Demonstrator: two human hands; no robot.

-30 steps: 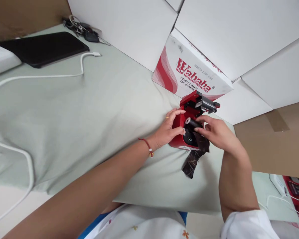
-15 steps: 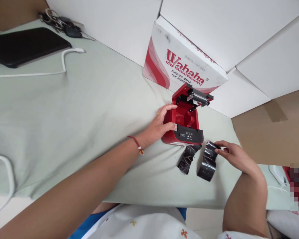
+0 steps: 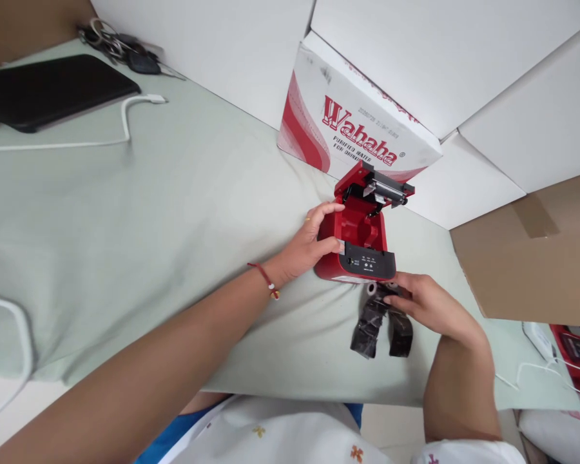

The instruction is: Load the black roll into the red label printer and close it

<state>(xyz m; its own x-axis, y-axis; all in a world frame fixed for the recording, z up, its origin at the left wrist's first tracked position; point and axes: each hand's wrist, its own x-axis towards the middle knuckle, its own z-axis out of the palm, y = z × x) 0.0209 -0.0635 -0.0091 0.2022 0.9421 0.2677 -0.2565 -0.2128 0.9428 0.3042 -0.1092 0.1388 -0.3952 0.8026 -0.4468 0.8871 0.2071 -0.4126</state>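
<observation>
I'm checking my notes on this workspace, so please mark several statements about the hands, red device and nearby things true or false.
1. The left hand grips the red device. True.
2. The device's lid is closed. False: it stands raised.
3. The Wahaha carton stands behind the device. True.
4. The right hand is inside the device. False: it is at the dark rolls just in front.
5. The keys lie beside the flat black object. True.

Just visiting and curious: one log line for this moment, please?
left hand: holding boxy red plastic device, lid open | right hand: at black rolled strips beside it
</observation>
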